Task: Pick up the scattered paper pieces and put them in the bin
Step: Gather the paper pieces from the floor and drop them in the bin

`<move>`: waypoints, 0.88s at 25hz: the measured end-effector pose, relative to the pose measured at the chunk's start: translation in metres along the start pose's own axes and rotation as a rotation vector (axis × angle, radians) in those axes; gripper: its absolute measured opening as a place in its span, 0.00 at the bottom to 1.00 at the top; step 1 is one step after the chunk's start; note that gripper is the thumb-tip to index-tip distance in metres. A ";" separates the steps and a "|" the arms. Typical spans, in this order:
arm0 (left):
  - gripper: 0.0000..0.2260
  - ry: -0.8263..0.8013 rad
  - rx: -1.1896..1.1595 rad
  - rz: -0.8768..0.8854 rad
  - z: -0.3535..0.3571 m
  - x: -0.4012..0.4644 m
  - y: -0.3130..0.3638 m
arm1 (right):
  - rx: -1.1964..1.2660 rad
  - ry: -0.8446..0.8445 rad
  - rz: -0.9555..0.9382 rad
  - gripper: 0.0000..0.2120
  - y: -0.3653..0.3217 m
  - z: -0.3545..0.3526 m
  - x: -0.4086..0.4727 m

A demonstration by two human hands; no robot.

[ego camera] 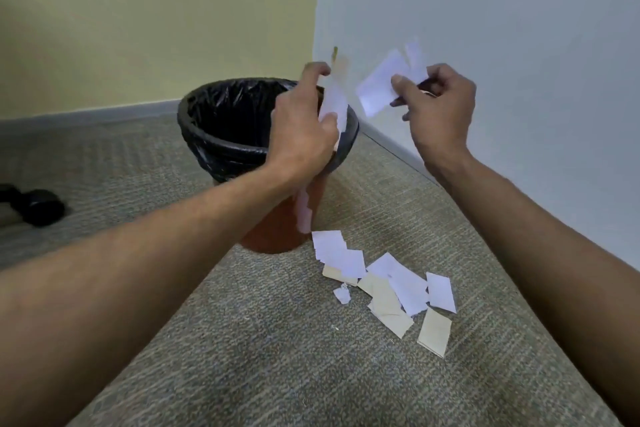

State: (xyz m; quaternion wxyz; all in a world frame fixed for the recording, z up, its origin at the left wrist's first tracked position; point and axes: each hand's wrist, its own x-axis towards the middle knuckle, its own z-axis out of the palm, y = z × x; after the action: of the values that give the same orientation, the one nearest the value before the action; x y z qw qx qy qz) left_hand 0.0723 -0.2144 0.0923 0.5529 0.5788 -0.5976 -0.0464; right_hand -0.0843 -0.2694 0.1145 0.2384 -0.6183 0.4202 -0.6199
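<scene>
While both hands pinch white scraps, left hand over the bin rim, right hand just beside it, loose paper pieces lie on carpet below. Likely feather-light, floppy: pinch edges, stack several.

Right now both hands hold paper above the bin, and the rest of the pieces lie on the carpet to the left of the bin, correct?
Not quite. In the head view the loose paper pieces lie on the carpet to the right of the bin, not the left. The left hand and right hand do hold paper.
</scene>
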 end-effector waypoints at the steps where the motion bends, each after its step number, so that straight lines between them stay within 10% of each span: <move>1: 0.24 0.029 0.031 -0.014 -0.011 0.013 0.000 | 0.017 -0.006 -0.008 0.11 -0.006 0.014 0.004; 8: 0.27 -0.008 0.257 -0.259 -0.047 0.046 -0.064 | -0.082 -0.234 0.125 0.15 0.018 0.089 -0.004; 14: 0.14 0.079 0.328 0.110 -0.030 -0.026 -0.056 | -0.276 -0.242 0.005 0.12 0.066 0.029 -0.046; 22: 0.16 -0.532 0.436 0.137 0.060 -0.166 -0.086 | -0.768 -0.587 0.270 0.16 0.188 -0.073 -0.129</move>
State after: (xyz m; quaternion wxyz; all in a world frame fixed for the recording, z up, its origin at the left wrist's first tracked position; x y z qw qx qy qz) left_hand 0.0378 -0.1544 -0.0909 0.2433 0.6094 -0.7541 -0.0295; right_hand -0.1815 -0.2483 -0.1030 0.1798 -0.7500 0.6094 -0.1838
